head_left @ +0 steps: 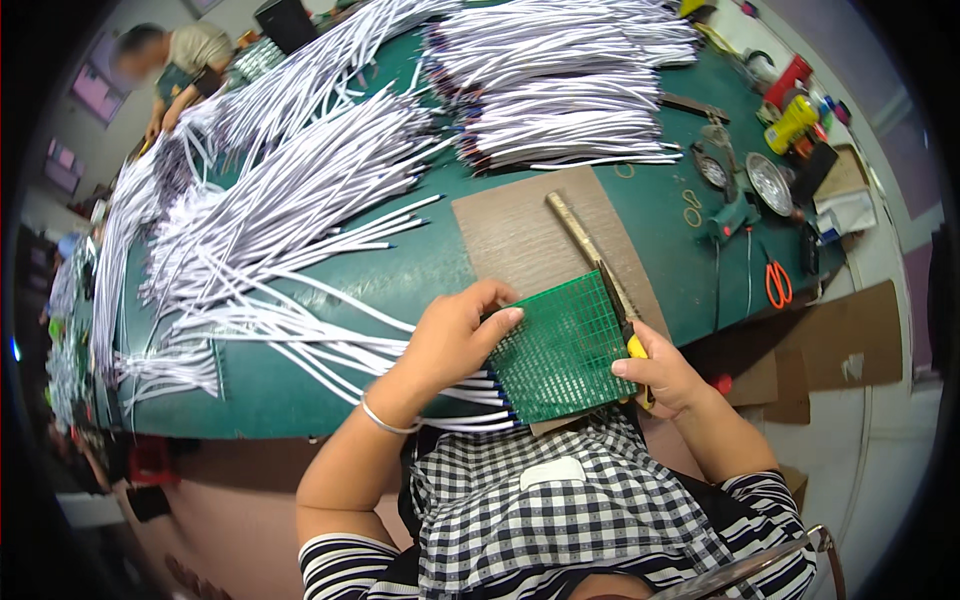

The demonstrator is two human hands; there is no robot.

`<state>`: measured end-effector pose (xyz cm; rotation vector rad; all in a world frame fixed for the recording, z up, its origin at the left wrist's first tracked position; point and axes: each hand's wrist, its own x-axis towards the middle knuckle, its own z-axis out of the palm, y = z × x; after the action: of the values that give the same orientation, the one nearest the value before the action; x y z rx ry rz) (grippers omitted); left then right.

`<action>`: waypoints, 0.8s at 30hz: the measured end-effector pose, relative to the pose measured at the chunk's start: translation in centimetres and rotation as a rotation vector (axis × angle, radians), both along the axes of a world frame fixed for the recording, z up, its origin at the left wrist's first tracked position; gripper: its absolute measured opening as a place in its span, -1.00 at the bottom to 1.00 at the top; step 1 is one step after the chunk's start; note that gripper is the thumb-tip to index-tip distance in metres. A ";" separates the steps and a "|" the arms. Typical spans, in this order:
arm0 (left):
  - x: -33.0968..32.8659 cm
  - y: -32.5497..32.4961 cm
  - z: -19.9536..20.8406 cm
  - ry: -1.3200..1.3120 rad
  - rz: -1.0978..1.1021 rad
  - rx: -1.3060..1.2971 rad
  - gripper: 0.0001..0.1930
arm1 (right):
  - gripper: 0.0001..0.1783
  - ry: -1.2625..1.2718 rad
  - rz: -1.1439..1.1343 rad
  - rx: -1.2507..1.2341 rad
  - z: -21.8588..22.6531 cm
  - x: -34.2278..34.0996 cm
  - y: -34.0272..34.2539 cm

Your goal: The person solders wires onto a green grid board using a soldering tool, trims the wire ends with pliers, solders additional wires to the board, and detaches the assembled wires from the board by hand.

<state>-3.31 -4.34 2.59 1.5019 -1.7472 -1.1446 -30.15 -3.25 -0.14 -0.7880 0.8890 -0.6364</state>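
A square green grid panel [555, 350] is held tilted over the table's near edge, in front of the checked apron. My left hand [470, 325] is closed on its left upper corner, thumb on top. At the right edge my right hand [662, 372] pinches it, thumb on the face and fingers partly hidden. Beside that hand shows the yellow and black handle [637, 347] of a tool; whether the fingers also grip it, I cannot tell. A long metal bar [580, 232] lies on the brown board [520, 220] beyond the panel. White cables [470, 422] with dark tips reach under the panel's left side.
Bundles of white cables [310, 190] cover the left of the green table [400, 225], with stacked cables [570, 110] at the back. On the right lie orange-handled scissors [778, 283], a green glue gun [735, 218], metal dishes [768, 183] and a yellow bottle [792, 125]. Another person [190, 65] works far left.
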 end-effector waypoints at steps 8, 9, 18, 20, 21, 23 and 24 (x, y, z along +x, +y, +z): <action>-0.1 16.0 -4.3 0.104 0.202 -0.395 -0.95 | -0.47 0.000 0.001 0.187 0.6 0.4 2.3; -0.6 18.3 -5.6 0.138 0.236 -0.131 -0.89 | -0.47 -0.005 0.019 0.193 0.8 0.7 3.0; -3.1 17.8 -12.2 1.061 0.321 0.192 -0.28 | -0.56 -0.042 -0.046 0.261 0.0 2.1 7.5; -3.6 17.8 -11.8 1.128 0.320 0.192 -0.32 | -0.57 -0.070 -0.036 0.244 0.5 1.8 8.5; -4.0 17.6 -11.6 1.204 0.321 0.191 -0.34 | -0.57 -0.085 -0.067 0.230 0.7 1.6 8.7; -4.1 16.8 -11.0 1.370 0.281 0.245 -0.36 | -0.60 -0.107 -0.075 0.193 0.2 1.5 8.5; -4.4 16.6 -10.7 1.439 0.277 0.278 -0.38 | -0.62 -0.111 -0.098 0.198 0.5 1.2 8.5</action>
<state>-7.74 12.22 -8.13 0.5747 -0.3931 -1.6756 -28.98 5.21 0.34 -0.5291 0.8779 -0.6605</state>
